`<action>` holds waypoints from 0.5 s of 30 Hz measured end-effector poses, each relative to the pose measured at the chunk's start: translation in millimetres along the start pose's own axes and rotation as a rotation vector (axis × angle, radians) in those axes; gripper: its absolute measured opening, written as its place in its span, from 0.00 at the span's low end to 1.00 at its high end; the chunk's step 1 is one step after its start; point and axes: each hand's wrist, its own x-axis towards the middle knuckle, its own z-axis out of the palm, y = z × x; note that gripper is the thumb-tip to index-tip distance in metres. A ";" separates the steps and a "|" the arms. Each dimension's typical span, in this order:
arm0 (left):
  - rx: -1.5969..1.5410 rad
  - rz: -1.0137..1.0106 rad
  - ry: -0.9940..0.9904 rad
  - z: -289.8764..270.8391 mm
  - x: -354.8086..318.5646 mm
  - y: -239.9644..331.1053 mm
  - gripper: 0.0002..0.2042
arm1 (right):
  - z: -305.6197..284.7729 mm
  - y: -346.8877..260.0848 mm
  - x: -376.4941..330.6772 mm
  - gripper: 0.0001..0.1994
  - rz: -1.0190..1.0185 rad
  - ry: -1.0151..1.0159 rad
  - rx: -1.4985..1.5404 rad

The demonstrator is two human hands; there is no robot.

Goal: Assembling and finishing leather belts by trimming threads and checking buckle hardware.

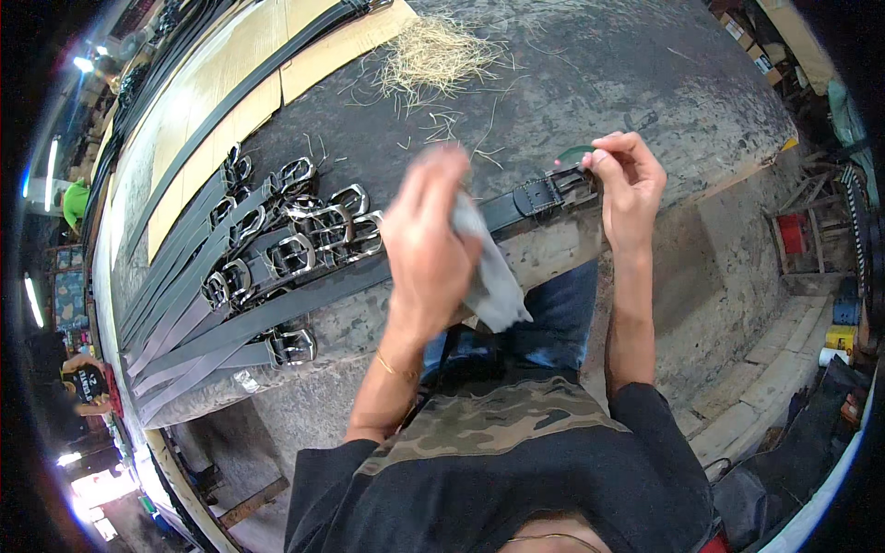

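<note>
A dark leather belt [501, 212] lies along the near edge of the worktable, its buckle [576, 184] toward the right. My left hand [424, 240], smeared by motion, is closed on a crumpled grey cloth [490, 272] that hangs down over the belt and the table edge. Beside the buckle, my right hand [633, 184] is closed in a pinch. A thin green piece [573, 153] shows at its fingertips; whether they grip that or the buckle's end is unclear.
Several belts with metal buckles [290, 253] lie fanned out on the left of the worktable [645, 69]. Behind them, a long black strap [249, 83] rests on cardboard [207, 138]. A heap of straw-coloured strands [441, 57] sits at the back. Another person [86, 382] is at far left.
</note>
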 end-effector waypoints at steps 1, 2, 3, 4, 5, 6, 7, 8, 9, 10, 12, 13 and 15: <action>0.084 -0.193 -0.103 -3.1 20.2 6.5 0.18 | -1.4 -1.2 -0.1 0.03 0.017 0.026 0.030; 0.171 -0.387 -0.204 -5.0 35.9 10.1 0.20 | -2.2 -1.2 -0.2 0.03 0.035 0.050 0.062; 0.221 -0.267 -0.203 -2.7 39.8 -1.8 0.18 | -3.5 -0.2 1.8 0.03 0.011 0.056 0.047; 0.224 -0.266 -0.197 -3.0 36.9 -3.1 0.18 | -2.7 0.3 2.0 0.03 0.006 0.052 0.050; 0.135 -0.171 -0.277 -4.0 33.2 -2.9 0.16 | -2.3 0.5 1.6 0.03 -0.002 0.066 0.060; 0.040 -0.075 -0.360 -3.2 27.0 -3.4 0.14 | -3.1 1.2 0.4 0.03 -0.008 0.086 0.066; 0.033 -0.062 -0.397 0.6 15.1 -0.2 0.10 | -2.1 1.5 0.3 0.03 -0.009 0.085 0.068; 0.006 -0.022 -0.440 5.1 2.6 1.5 0.12 | -0.8 2.3 1.0 0.03 -0.016 0.097 0.068; 0.005 -0.054 -0.469 9.8 -3.9 8.6 0.11 | -0.7 2.6 0.9 0.03 -0.022 0.110 0.065; 0.004 -0.087 -0.498 14.9 -8.1 15.1 0.10 | -0.6 1.5 0.9 0.03 -0.020 0.111 0.063; 0.000 -0.055 -0.499 21.7 -11.2 21.3 0.11 | -0.5 -2.2 2.4 0.03 0.003 0.150 0.061; 0.033 -0.029 -0.516 23.4 -12.2 23.6 0.12 | -0.6 -2.5 1.7 0.03 0.002 0.150 0.061; 0.064 0.005 -0.532 24.9 -18.4 22.3 0.17 | -1.1 -2.1 -0.6 0.03 0.021 0.153 0.070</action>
